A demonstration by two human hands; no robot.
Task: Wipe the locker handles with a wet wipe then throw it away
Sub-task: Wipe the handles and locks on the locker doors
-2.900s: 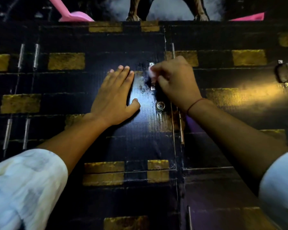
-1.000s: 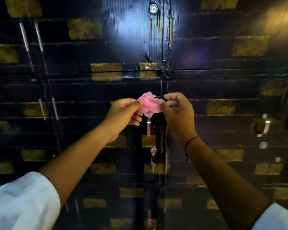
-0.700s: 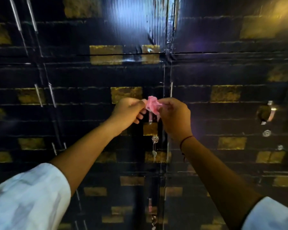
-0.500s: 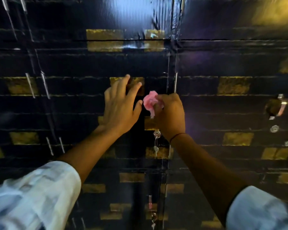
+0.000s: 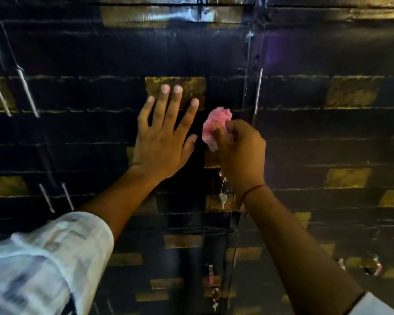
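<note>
The left hand [image 5: 164, 142] lies flat with its fingers spread and straight, arm reaching forward from a pale sleeve [image 5: 43, 264], while the right hand [image 5: 239, 153], a red thread [image 5: 254, 189] round its wrist, has its fingers curled into a pinch.

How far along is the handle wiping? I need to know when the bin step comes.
Mid-job. The right hand grips the pink wet wipe against the locker door, the left hand flat beside it. The lower handle looks untouched; binning remains.

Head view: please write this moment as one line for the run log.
left hand: flat on dark locker door | right hand: grips crumpled pink wet wipe | small silver key: hangs below
</note>
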